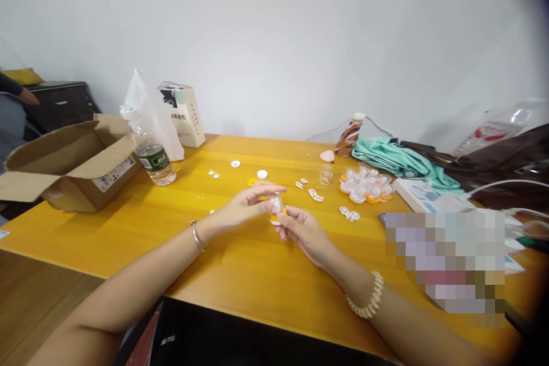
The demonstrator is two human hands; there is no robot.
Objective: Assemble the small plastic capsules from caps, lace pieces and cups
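Note:
Above the middle of the table, both hands meet at a small container [275,204] with a clear upper part and an orange-and-white base. My left hand [246,206] is closed on its upper part, thumb at the side and fingers arched over the top. My right hand [302,231] pinches the base between thumb and fingers. What lies inside the clear part is too small to make out. White perforated pieces [316,195] lie just beyond my right hand. A white round disc [262,174] and a yellow disc [252,182], partly hidden, lie beyond my left hand.
Clear-topped, orange-based containers [366,186] cluster at right, beside a clear cup [325,177]. Behind stand a brown drink bottle [349,136] and teal cloth [386,155]. A cardboard box [81,183], a water bottle [155,163] and a paper bag [189,114] occupy the left.

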